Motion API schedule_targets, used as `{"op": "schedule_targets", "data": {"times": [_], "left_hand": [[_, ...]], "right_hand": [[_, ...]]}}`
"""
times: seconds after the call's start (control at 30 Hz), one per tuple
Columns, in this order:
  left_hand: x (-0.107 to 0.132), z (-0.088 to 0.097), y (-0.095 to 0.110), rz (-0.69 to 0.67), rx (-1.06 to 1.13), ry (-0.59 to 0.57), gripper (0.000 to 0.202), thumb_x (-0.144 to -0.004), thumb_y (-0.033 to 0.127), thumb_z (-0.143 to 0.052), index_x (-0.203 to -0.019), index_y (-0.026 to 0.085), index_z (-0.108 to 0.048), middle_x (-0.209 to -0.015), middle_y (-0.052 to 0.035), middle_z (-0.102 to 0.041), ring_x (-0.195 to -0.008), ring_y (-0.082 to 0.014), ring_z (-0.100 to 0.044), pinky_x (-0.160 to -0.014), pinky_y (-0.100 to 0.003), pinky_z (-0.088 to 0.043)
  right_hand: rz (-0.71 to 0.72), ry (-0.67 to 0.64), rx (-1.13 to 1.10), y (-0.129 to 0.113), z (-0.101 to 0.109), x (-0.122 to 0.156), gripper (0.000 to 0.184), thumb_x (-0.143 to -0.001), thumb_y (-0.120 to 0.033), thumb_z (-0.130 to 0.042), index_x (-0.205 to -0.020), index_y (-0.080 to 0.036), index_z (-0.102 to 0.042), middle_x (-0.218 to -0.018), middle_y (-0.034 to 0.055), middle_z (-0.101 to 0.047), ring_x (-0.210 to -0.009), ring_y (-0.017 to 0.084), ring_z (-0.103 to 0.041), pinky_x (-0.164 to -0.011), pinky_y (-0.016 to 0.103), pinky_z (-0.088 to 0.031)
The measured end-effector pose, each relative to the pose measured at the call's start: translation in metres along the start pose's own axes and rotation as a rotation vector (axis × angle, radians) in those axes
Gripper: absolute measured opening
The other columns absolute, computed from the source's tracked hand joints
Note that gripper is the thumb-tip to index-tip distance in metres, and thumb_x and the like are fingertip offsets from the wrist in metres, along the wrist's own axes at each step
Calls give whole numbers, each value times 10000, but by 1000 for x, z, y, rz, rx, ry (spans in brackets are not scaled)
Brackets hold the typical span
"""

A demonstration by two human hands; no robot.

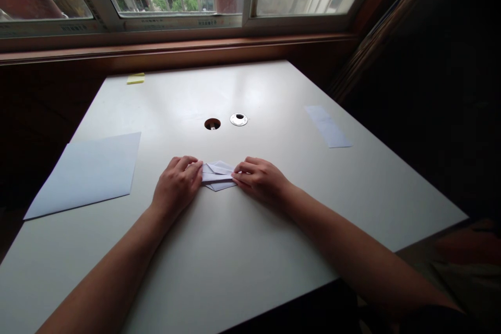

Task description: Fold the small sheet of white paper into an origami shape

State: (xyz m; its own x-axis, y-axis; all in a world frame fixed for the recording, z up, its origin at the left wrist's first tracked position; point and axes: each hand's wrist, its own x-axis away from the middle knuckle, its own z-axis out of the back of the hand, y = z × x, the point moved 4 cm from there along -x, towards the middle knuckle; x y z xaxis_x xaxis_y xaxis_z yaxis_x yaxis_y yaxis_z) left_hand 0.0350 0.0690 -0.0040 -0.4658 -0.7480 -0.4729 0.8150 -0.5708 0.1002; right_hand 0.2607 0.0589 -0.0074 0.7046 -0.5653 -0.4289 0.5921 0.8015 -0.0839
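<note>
A small folded piece of white paper [217, 177] lies on the white table in front of me, with several layered flaps and a pointed lower edge. My left hand [178, 180] pinches its left end, thumb and fingers together. At the right end, my right hand [258, 177] is closed on the paper with its fingertips bent. Both hands rest low at the table surface, and the paper's two ends are hidden under the fingers.
Large white sheets [90, 175] lie at the table's left edge, and a narrow paper strip [327, 126] lies at right. Beyond my hands are a round cable hole [212, 124] and a metal ring cover [238, 119]. A yellow pad [135, 79] sits at the far left, below the window.
</note>
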Motion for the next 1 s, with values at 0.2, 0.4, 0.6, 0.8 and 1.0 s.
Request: {"op": "schedule_targets", "data": {"times": [0.2,0.4,0.6,0.8,1.0], "left_hand": [[0,-1,20,-279,130,-82,354,-951,232,-556,-1299,279,-596,-1322,-56,-625,-1266,-275,-520,-1032,-481,-481],[4,-7,28,-347,211,-135,330,-974,206,-519,-1286,259,-613,-1272,-49,-667,-1199,-235,-589,-1019,-440,-509],[2,-2,26,-283,222,-137,212,-962,234,-535,-1107,234,-690,-1162,-53,-699,-1041,-223,-608,-894,-391,-549],[-1,-1,25,-265,269,-136,153,-955,256,-548,-988,222,-693,-1096,-59,-705,-954,-198,-599,-843,-355,-541],[2,-4,22,-261,273,-142,192,-962,241,-537,-1085,255,-684,-1116,-60,-694,-963,-203,-593,-839,-361,-526]], "right_hand": [[25,5,-15,-3,0,-3,180,-967,-261,-552,-1029,-232,-719,-997,59,-704,-875,186,-572,-744,325,-466],[-11,28,-200,1,-1,-4,163,-935,-263,-609,-1032,-255,-740,-1026,62,-697,-873,185,-566,-780,332,-495],[-212,75,-401,22,0,0,110,-885,-294,-688,-918,-242,-779,-863,63,-671,-815,185,-534,-742,326,-496],[-393,106,-386,38,-1,5,78,-872,-280,-704,-890,-251,-773,-869,52,-675,-850,194,-549,-774,337,-491],[-423,64,-422,37,-1,4,82,-863,-309,-715,-844,-244,-761,-861,43,-675,-840,190,-542,-781,338,-477]]}}
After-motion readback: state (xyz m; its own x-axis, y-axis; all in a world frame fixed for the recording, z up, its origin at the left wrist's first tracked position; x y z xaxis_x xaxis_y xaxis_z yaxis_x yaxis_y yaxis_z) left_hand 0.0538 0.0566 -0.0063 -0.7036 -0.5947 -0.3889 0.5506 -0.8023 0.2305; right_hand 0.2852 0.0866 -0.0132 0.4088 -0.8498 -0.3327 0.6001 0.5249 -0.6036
